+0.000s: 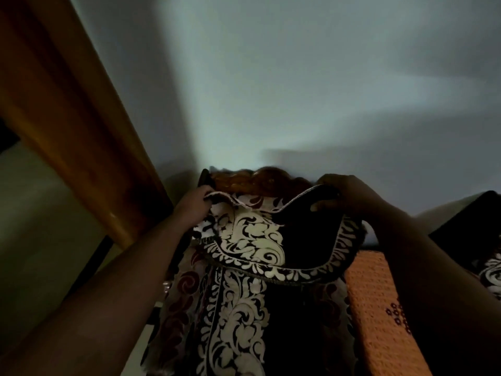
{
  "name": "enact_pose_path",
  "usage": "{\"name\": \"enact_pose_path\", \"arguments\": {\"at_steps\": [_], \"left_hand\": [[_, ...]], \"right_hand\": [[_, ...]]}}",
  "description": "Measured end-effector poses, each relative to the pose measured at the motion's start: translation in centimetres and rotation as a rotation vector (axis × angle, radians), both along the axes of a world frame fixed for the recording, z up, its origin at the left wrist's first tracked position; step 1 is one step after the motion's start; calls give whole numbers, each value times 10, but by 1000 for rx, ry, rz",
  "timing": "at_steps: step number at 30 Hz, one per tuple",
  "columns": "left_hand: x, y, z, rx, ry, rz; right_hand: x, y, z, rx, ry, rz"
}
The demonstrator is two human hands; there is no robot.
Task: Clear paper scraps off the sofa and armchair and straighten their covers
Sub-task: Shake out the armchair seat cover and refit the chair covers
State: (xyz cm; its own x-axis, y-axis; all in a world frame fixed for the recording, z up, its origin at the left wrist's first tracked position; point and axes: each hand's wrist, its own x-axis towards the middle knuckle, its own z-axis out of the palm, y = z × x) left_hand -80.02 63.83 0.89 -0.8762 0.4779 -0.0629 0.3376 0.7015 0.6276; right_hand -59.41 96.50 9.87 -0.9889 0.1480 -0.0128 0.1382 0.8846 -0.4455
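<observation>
Step in hand: straightening the cover on the chair back — you are on the covers part of the task, not the scraps.
Cover (252,240): dark cloth with a cream leaf pattern, draped over the top of the backrest. Its upper edge sags in a curve between your two hands and its scalloped lower border hangs over a second patterned panel (235,316) running down the seat back.
Carved wooden crest (244,183): shows just above the cover's top edge, against the wall (271,77); the cloth is not yet pulled over it.
Left hand (193,203): fingers curled round the cover's upper left corner, gripping it beside the crest.
Right hand (349,194): fingers over the upper right edge with the thumb under — pinching the cloth there.
Orange knit cloth (379,308): lies along what seems to be the right armrest, just beside the cover (whether it needs tidying too, you cannot tell from here).
Paper scraps: none visible in this dim view; the seat itself is mostly out of frame.
Other furniture: a second dark patterned piece (488,270) at far right, possibly the sofa.
Next move, as a judgement: draw both corners apart to take out the sag, lift the edge up over the crest, level it, then smooth downward.
Watch for: uneven pull leaving the pattern off-centre.
</observation>
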Motion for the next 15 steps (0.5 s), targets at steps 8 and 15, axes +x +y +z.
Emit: {"name": "enact_pose_path", "arguments": {"at_steps": [8,15], "left_hand": [[85,-93,44,296,-103,169],[162,-278,88,245,-22,323]], "right_hand": [[-28,-155,6,-6,165,199],[-9,-335,38,-70,278,275]]}}
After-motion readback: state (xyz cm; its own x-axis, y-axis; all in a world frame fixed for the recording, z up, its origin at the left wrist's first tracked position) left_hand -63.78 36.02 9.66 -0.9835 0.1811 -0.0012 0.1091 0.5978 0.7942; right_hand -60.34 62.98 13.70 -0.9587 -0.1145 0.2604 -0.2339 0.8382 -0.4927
